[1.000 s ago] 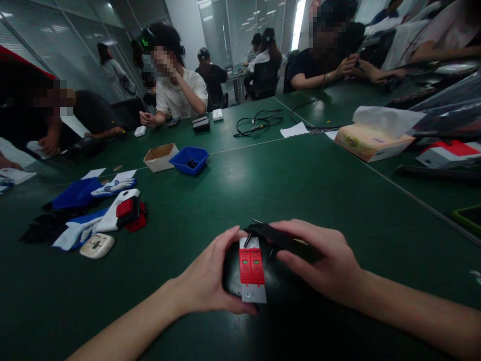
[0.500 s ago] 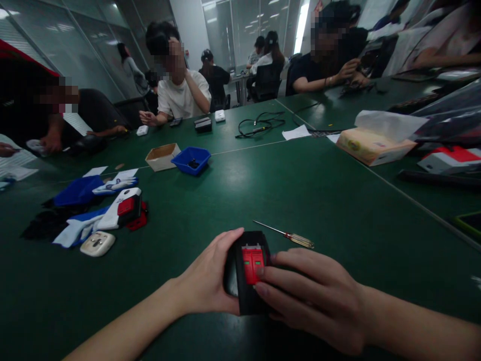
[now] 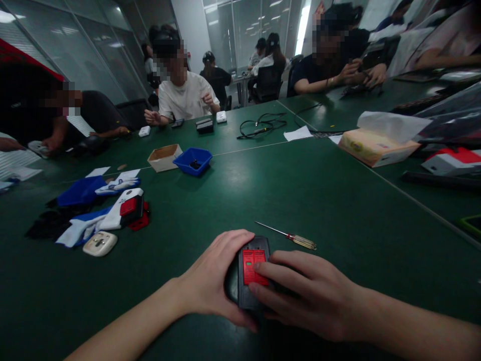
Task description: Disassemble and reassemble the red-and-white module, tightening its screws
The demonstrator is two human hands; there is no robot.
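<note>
Between my hands is a small black box (image 3: 244,299) with a red two-part panel (image 3: 249,273) on its upper face; one small green window shows in the panel. My left hand (image 3: 216,281) grips the box's left side, fingers at the far end and thumb at the near end. From the right, my right hand (image 3: 315,291) holds the box, with fingertips lying on the red panel and covering part of it. Its thumb is hidden. Just beyond the box, a screwdriver (image 3: 300,240) with a clear yellowish handle lies on the green table (image 3: 240,200).
To the left lie gloves (image 3: 86,225), a white-and-red device (image 3: 130,205) and a cream rounded piece (image 3: 100,243). Farther off stand a blue bin (image 3: 193,163), a cardboard box (image 3: 164,158) and a black cable (image 3: 259,125). A tissue pack (image 3: 378,145) sits right. Several people sit around.
The black box has tilted in my hands, so its upper face shows more fully. My right fingers have shifted left over the red panel, covering one green window. The person opposite has lowered a hand.
</note>
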